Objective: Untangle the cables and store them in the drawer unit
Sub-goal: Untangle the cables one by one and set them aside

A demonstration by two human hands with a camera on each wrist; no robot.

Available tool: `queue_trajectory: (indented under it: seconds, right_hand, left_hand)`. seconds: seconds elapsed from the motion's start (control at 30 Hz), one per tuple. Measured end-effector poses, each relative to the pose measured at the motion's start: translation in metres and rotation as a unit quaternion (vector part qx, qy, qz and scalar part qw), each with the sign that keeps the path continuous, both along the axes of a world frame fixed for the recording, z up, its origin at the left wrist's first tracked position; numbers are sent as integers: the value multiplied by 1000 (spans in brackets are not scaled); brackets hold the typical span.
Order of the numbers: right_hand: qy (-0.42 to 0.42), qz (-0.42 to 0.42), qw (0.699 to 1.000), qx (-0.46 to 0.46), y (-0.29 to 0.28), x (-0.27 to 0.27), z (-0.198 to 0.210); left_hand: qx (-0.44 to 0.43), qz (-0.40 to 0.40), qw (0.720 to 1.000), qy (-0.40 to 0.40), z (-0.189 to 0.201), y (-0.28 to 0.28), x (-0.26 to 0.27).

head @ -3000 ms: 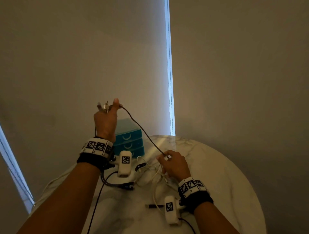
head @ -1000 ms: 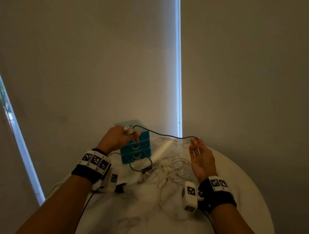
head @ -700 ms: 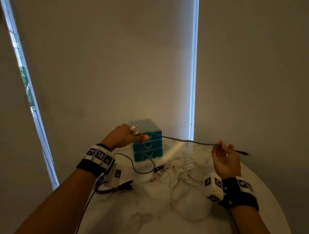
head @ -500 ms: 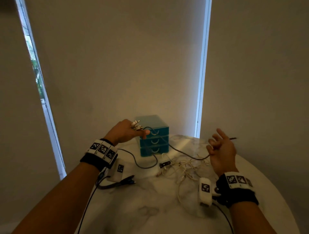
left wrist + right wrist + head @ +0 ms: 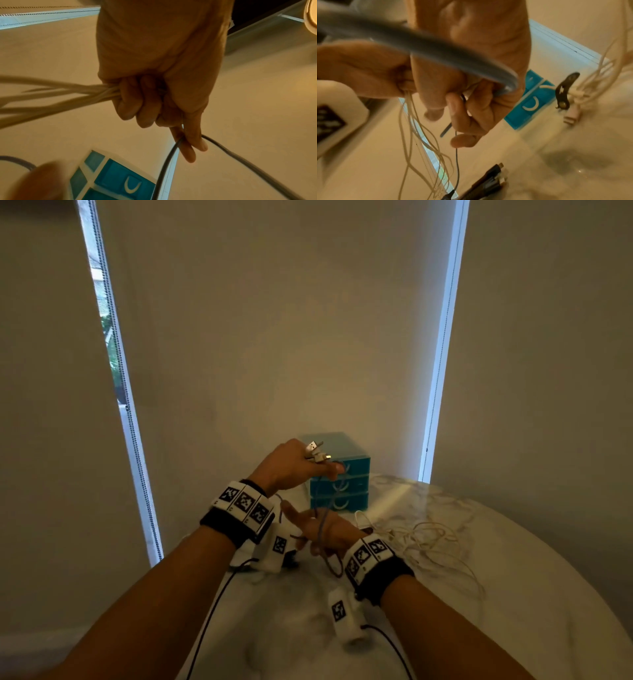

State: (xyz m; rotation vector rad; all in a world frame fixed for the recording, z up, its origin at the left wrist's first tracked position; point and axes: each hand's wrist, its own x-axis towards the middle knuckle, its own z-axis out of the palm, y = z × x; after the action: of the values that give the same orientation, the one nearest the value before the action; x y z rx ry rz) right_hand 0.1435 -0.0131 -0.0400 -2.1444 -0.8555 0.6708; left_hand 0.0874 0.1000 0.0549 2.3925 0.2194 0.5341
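Observation:
My left hand [image 5: 301, 465] is raised in front of the teal drawer unit [image 5: 339, 474]. It grips a bunch of white cables [image 5: 68, 92] and several plug ends [image 5: 317, 453]. A dark grey cable [image 5: 171, 155] is pinched between its thumb and forefinger. That dark grey cable [image 5: 322, 529] hangs down and loops over my right hand [image 5: 318, 534], just below the left. The right hand's fingers [image 5: 462, 140] curl round the dark cable [image 5: 436, 51]. All drawers look closed.
Loose white cables [image 5: 421, 539] lie tangled on the round marble table [image 5: 513, 594], right of my hands. A black strap [image 5: 565, 92] and a white plug [image 5: 571, 116] lie by the drawer unit. Black connectors [image 5: 488, 180] rest near the left table edge. Wall and blinds stand behind.
My right hand has swung in from the far right to just beneath the left hand, bringing the dark cable with it in a loop. The left hand stays raised at the drawers.

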Motion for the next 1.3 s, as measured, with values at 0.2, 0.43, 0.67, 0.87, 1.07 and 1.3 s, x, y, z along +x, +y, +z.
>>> queue_trajectory:
  seconds: [0.2,0.43,0.67,0.87,1.07,1.3]
  right_hand:
    - [110,45,990,72,21,6,-19]
    - [117,-20,972,204,-3,18,8]
    - [85,-54,944,313,-79,37,100]
    - [68,-22,939,336,-112,32,146]
    - [63,-9,936,347,-128,40,144]
    - [-135,-73,975,158,-145,62,98]
  left_hand:
    - [8,-9,1000,27,-2,4,-5]
    - [-12,13,999,-33,3,33,-21]
    - [5,85,996,27,-11,70,-32]
    - [42,14,995,89,-38,30,0]
    - [26,-48,998,45,-52,-7,32]
    - [4,-44,999,-12,-44,-8,34]
